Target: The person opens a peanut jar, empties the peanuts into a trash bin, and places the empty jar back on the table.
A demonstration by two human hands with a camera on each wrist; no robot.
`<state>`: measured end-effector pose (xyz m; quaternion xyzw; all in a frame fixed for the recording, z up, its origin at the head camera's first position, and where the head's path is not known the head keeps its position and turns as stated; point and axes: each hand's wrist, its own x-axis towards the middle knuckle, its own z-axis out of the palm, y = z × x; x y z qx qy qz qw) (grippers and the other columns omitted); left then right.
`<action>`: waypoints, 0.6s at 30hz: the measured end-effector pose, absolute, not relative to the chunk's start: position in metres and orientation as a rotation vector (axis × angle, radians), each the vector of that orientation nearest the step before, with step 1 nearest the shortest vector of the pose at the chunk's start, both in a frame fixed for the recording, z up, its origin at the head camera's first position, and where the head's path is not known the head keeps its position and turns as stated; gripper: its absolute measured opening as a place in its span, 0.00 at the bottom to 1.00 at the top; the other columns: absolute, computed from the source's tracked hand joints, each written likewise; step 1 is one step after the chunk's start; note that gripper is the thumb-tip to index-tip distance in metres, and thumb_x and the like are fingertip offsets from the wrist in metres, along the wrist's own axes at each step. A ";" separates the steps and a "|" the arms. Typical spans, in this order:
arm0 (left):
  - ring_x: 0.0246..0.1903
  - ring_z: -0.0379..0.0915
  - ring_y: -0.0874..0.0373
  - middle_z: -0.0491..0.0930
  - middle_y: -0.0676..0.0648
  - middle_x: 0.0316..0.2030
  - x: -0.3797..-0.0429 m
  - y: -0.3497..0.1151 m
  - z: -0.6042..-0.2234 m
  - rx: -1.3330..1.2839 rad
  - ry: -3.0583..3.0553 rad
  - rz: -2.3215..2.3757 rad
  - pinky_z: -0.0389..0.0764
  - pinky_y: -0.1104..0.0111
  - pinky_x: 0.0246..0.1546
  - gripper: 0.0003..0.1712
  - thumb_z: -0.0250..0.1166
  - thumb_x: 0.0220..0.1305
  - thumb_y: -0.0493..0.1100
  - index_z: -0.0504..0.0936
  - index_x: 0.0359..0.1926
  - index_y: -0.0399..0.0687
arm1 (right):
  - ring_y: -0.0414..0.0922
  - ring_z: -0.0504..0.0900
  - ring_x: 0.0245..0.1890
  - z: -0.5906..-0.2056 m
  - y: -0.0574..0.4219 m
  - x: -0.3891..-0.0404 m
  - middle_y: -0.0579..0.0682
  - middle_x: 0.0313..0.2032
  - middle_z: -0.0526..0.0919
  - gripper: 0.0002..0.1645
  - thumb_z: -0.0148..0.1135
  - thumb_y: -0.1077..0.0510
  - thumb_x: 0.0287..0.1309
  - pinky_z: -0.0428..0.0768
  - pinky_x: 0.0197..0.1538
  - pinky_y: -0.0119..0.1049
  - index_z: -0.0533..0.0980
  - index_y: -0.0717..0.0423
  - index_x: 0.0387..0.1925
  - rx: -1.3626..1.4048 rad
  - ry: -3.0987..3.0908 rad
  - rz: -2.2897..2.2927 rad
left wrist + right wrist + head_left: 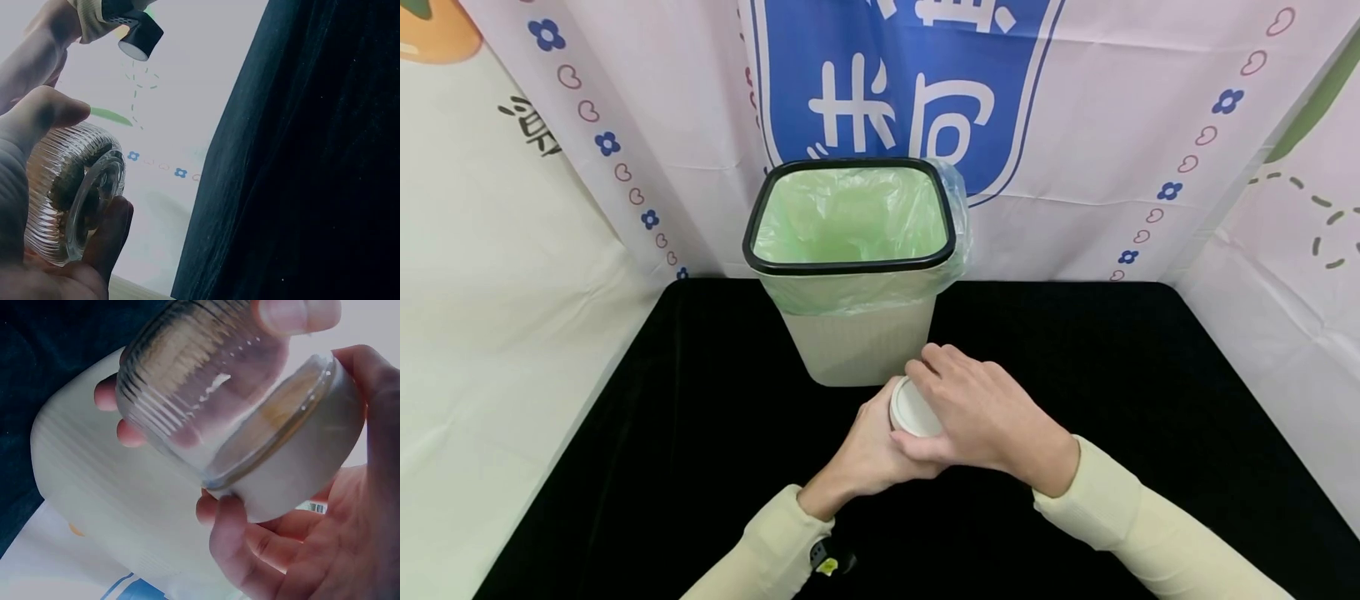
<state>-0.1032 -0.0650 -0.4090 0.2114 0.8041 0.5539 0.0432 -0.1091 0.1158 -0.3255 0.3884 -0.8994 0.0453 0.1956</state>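
Observation:
A ribbed clear glass jar (206, 375) with a white lid (913, 410) is between both hands, in front of the bin. My left hand (872, 446) wraps its fingers and thumb round the glass body. From above, my right hand (988, 408) grips the lid by its rim, thumb on the near side and fingers on the far side. In the right wrist view the lid sits at the jar's mouth, and the jar is tilted there. Through the glass in the left wrist view, dark brownish contents (65, 187) show. The head view hides most of the jar behind the hands.
A pale waste bin (865, 346) with a black rim and a light green bag lining stands just beyond the hands on the black-covered table (1075, 350). Behind it hangs a printed curtain (1097, 125). Pale side cloths flank the table.

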 end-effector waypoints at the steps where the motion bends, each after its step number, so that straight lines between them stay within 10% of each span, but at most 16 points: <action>1: 0.49 0.83 0.54 0.83 0.45 0.55 -0.103 -0.065 -0.409 0.652 2.463 1.691 0.84 0.65 0.49 0.50 0.85 0.43 0.44 0.71 0.68 0.48 | 0.45 0.80 0.40 -0.325 0.116 -0.109 0.48 0.43 0.80 0.37 0.67 0.28 0.56 0.84 0.30 0.38 0.82 0.53 0.50 1.094 -2.522 0.127; 18: 0.53 0.82 0.55 0.80 0.50 0.60 -0.106 -0.068 -0.412 0.746 2.447 1.687 0.85 0.64 0.52 0.54 0.83 0.45 0.42 0.66 0.73 0.53 | 0.42 0.75 0.36 -0.321 0.115 -0.110 0.45 0.39 0.76 0.30 0.66 0.32 0.55 0.79 0.28 0.33 0.80 0.48 0.49 1.188 -2.508 0.139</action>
